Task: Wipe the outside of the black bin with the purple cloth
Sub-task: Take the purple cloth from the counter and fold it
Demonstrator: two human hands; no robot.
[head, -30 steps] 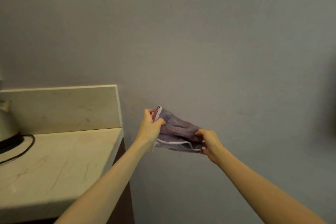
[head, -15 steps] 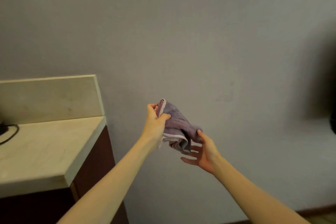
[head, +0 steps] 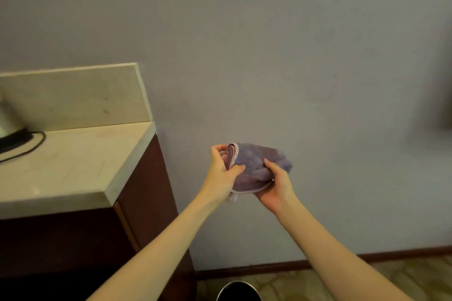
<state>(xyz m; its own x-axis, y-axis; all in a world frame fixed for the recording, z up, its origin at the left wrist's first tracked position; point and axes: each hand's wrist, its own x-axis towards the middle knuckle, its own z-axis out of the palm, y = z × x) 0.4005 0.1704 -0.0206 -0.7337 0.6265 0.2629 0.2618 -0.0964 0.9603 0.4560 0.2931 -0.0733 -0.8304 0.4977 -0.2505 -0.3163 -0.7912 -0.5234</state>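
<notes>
I hold a bunched purple cloth (head: 256, 166) with a pale hem in both hands, in front of a plain wall. My left hand (head: 221, 173) pinches its left folded edge. My right hand (head: 275, 186) cups it from below and the right, thumb pressed on top. The black bin (head: 238, 292) shows only as a round rim with a light edge at the bottom of the view, on the floor below my hands. Most of the bin is cut off.
A dark wooden cabinet (head: 146, 203) with a pale marble counter (head: 73, 166) and backsplash stands at the left. A metal kettle (head: 7, 122) on a base with a black cord (head: 29, 146) sits at its far left. Patterned floor (head: 367, 276) and dark skirting lie below the wall.
My right hand, open and off the cloth half a second ago, has closed on it again. The view has tilted down, bringing the bin's rim and the floor into sight.
</notes>
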